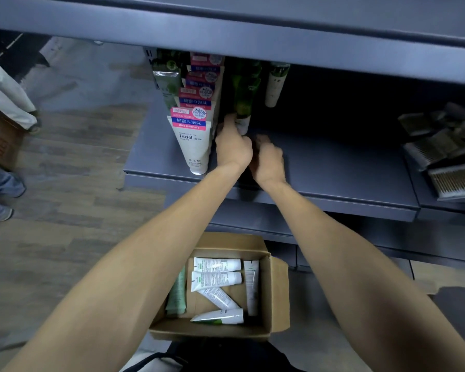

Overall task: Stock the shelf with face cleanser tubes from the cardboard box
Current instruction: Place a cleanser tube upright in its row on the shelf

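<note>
A person reaches both hands onto a dark shelf [333, 167]; the left hand [232, 146] grips a standing green tube [242, 114], the right hand [269, 159] looks curled, its grasp unclear. More tubes [216, 277] wait in the cardboard box [278, 291] below. A nudge could topple the neighbouring upright row [192, 138].

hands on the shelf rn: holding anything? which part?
Left hand grips the green tube at its white cap end, on the shelf. Right hand is curled and blurred; cannot tell what it holds.

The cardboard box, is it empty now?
No, the cardboard box on the floor holds several white face cleanser tubes lying flat, plus a pale green one along its left side.
</note>
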